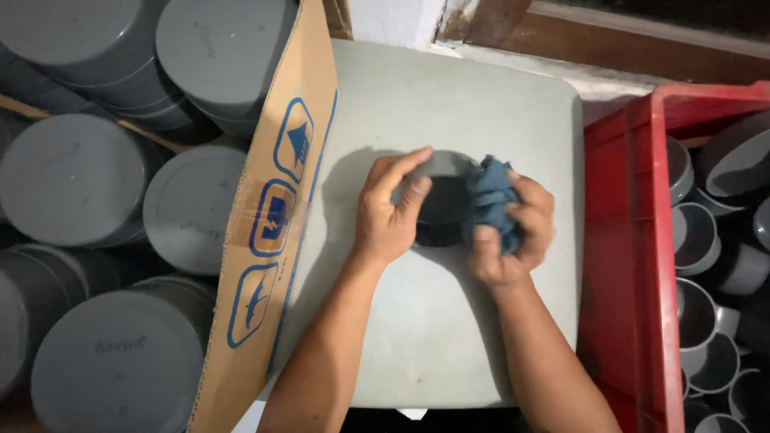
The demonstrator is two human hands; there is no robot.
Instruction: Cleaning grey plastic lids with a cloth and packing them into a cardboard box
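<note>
A round grey pipe cap (442,200) stands open side up on a grey square stool top (449,104). My left hand (391,210) grips the cap's left rim, thumb inside and fingers over the far edge. My right hand (513,236) is closed around a crumpled blue cloth (491,195) and presses it against the cap's right rim. The cloth and my hand hide that side of the cap.
A cardboard box (277,216) on the left holds several grey caps (72,176) with their closed sides up. A red plastic crate (630,240) on the right holds several more caps (698,232), open side up. A wooden ledge runs along the back.
</note>
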